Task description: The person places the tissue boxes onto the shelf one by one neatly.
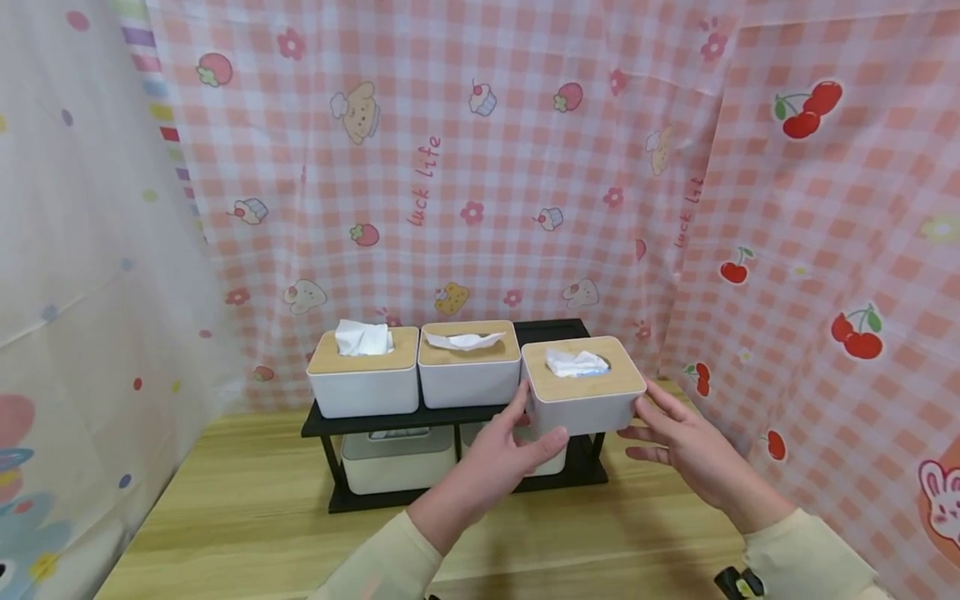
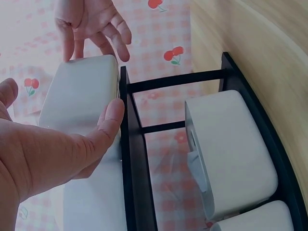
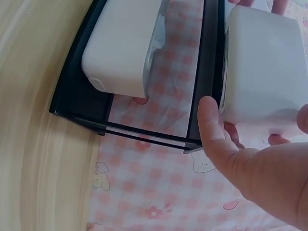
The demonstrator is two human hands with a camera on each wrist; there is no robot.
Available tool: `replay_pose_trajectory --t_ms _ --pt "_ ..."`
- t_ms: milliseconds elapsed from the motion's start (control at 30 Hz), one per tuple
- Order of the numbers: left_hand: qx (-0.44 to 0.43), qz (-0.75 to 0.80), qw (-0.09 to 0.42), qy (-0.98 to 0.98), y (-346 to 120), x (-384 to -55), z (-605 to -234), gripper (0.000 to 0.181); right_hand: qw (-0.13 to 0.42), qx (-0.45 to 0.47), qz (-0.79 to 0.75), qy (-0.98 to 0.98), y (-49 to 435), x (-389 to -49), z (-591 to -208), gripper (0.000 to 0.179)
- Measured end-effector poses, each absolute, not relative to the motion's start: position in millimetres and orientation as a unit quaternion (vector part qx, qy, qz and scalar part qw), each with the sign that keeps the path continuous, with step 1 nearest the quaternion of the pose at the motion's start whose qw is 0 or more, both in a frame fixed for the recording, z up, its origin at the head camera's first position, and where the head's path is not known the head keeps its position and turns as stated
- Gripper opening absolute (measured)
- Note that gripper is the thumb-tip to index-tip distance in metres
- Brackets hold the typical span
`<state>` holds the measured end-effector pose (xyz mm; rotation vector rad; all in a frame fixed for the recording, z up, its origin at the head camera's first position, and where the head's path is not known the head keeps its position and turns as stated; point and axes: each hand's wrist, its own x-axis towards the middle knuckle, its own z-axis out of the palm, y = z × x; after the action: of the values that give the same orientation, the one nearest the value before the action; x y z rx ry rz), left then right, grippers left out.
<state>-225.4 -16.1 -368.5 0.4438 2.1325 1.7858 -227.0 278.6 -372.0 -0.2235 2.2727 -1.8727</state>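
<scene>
Both hands hold a white tissue box [image 1: 585, 414] with a wood-coloured lid, a tissue poking out of its slot. My left hand [image 1: 495, 450] grips its left end, the thumb along the front. At the opposite end my right hand [image 1: 686, 446] has its fingertips against the lower corner. The box hangs over the right part of a black two-tier rack [image 1: 551, 331]; whether its base touches the upper shelf I cannot tell. In the right wrist view, the right thumb lies by one edge of the tissue box [image 3: 269, 67], with other fingertips partly hidden behind it.
Two matching boxes, a left tissue box [image 1: 363, 392] and a middle tissue box [image 1: 470, 383], stand side by side on the upper shelf. Below sit a lower left box [image 1: 397, 467] and another lower box [image 2: 231, 154]. The rack stands on a wooden table [image 1: 247, 475] against pink checked curtains [image 1: 450, 167].
</scene>
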Motion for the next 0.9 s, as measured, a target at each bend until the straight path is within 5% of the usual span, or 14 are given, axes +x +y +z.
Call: replay_pose_trajectory --t_ms 900 --pt "0.161 0.63 0.116 0.751 -16.8 -222.9 -367.3 0.092 0.047 -0.081 -0.597 0.797 269.3 -227.7 -371.2 0.069"
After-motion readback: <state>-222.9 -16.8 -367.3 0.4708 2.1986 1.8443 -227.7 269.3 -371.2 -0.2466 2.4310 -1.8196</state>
